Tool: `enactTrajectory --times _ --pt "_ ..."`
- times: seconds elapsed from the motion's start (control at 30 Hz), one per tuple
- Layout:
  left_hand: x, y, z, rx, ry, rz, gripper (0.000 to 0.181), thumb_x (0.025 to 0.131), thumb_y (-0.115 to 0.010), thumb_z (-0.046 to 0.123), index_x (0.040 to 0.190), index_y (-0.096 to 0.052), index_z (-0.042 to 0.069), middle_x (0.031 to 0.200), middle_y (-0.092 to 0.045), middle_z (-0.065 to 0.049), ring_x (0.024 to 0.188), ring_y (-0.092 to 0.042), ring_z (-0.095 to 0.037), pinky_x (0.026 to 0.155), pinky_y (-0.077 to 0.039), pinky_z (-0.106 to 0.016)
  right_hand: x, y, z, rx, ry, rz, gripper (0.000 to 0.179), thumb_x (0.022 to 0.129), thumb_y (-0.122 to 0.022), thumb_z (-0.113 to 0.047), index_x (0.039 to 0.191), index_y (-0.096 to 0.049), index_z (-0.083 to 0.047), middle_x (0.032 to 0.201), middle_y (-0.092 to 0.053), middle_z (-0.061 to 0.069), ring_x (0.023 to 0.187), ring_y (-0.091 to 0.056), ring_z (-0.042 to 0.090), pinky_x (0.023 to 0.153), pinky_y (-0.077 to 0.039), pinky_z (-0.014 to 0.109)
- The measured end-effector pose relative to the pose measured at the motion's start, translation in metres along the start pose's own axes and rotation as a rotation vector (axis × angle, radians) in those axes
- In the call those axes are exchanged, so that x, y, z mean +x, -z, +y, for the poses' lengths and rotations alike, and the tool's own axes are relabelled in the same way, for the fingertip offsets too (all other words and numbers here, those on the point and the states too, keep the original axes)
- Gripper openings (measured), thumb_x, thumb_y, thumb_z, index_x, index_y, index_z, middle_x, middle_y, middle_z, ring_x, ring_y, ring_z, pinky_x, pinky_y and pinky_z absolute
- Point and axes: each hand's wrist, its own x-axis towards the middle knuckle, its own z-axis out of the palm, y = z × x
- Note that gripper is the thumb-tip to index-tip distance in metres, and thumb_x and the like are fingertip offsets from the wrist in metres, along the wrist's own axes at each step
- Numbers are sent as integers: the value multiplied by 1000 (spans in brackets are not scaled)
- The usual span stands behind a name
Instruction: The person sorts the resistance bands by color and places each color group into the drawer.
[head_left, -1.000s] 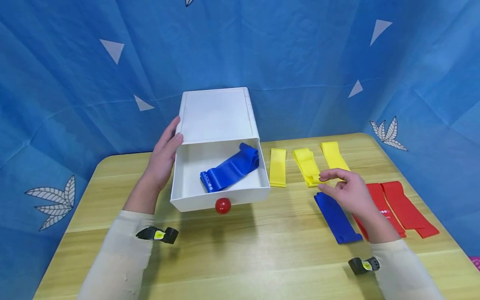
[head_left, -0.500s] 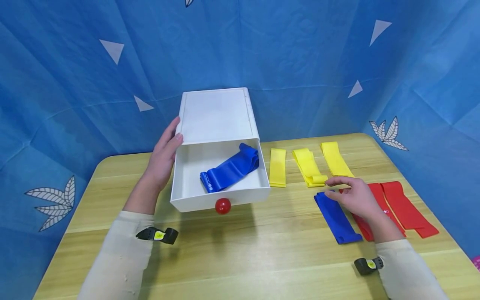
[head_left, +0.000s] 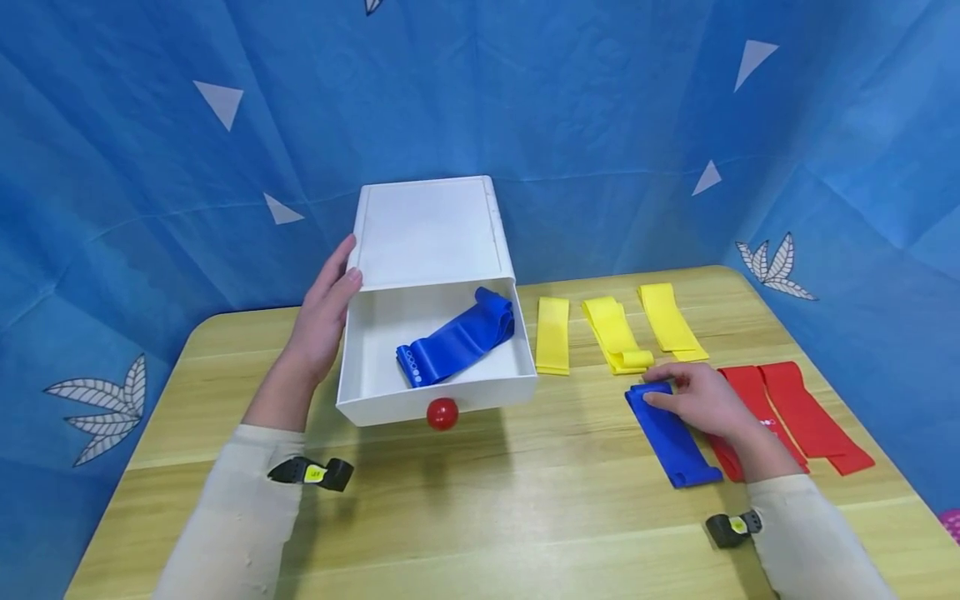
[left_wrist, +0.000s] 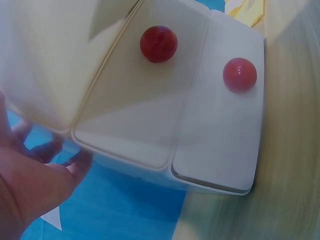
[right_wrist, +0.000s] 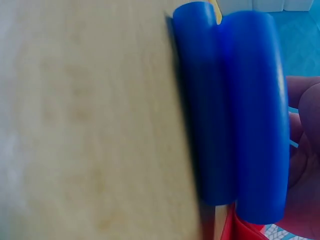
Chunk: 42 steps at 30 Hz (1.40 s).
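Note:
In the head view my left hand (head_left: 318, 321) rests against the left side of a white drawer cabinet (head_left: 431, 233), thumb at its front corner. The cabinet's top drawer (head_left: 435, 410) is pulled out, and a folded blue resistance band (head_left: 457, 337) lies in it. My right hand (head_left: 705, 400), fingers bent and thumb apart from them, is over the far end of another folded blue resistance band (head_left: 675, 442) on the table. In the right wrist view this blue band (right_wrist: 260, 115) hides part of the fingers; whether they touch it is unclear.
Three folded yellow bands (head_left: 553, 333) lie right of the drawer. Red bands (head_left: 813, 412) lie right of my right hand, partly under the forearm. Two lower drawers (left_wrist: 145, 95) with red knobs are shut. A blue curtain (head_left: 600, 125) hangs behind the wooden table (head_left: 525, 517).
My right hand has moved from beside the middle yellow band to the right and down, over the far end of the blue band. My left hand stays on the cabinet.

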Motion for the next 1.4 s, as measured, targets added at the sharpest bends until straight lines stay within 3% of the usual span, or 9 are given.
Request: enactTrajectory --times 0.17,0.33,0.57,0.93,1.4 --pt "-1 1 0 1 -5 0 63 104 -40 50 161 -14 36 163 -17 5 139 -34 -30 102 -42 -56 0 0 1 18 26 -24 45 86 -80 -21 125 -68 -5 107 -62 14 80 -51 26 57 -47 30" --pt "0 0 1 7 -4 0 64 104 -40 50 161 -15 37 163 -17 5 140 -32 -29 102 -41 -56 0 1 0 3 47 -31 41 87 -78 -18 124 -69 -4 112 -62 18 88 -54 29 62 -50 31" --pt "-2 -1 1 5 3 0 64 104 -40 50 161 -14 36 163 -18 4 139 -35 -30 100 -44 -54 -1 0 -3 -7 -7 -47 37 87 -78 -19 119 -67 -2 109 -63 16 95 -59 31 71 -56 37" --pt "0 0 1 0 -3 1 64 104 -41 51 160 -15 38 163 -18 5 139 -35 -30 100 -43 -55 -4 4 -1 19 -6 -16 32 89 -76 -19 115 -66 -2 101 -64 12 85 -59 26 67 -53 35" --pt "0 0 0 -5 -13 -2 63 104 -40 49 161 -14 36 163 -18 5 139 -35 -30 100 -43 -56 -16 15 -16 64 31 26 27 92 -74 -19 111 -68 -2 92 -64 9 72 -52 25 55 -43 30"
